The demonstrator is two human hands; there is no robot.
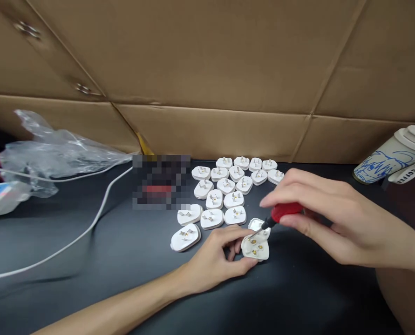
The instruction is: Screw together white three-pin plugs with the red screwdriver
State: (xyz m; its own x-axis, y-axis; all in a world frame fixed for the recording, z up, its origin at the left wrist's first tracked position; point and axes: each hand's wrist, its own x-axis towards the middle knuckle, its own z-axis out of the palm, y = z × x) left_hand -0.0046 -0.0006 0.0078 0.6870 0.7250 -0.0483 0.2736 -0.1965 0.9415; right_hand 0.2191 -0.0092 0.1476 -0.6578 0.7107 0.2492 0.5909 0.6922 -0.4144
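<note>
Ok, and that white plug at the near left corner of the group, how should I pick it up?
Pinch the two long side rims of the plug near its left end, coming down from above and the front left. It lies flat with metal prongs standing up mid-face, so a grip there looks awkward, and the neighbouring plug sits close behind its far end.

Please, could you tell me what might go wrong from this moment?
The screwdriver could slip, and its thin tip might poke the left hand, whose fingers hold the white plug piece very close. The small brass-coloured parts could perhaps drop out if the piece tips. The left hand might also push the nearby plugs.
</note>
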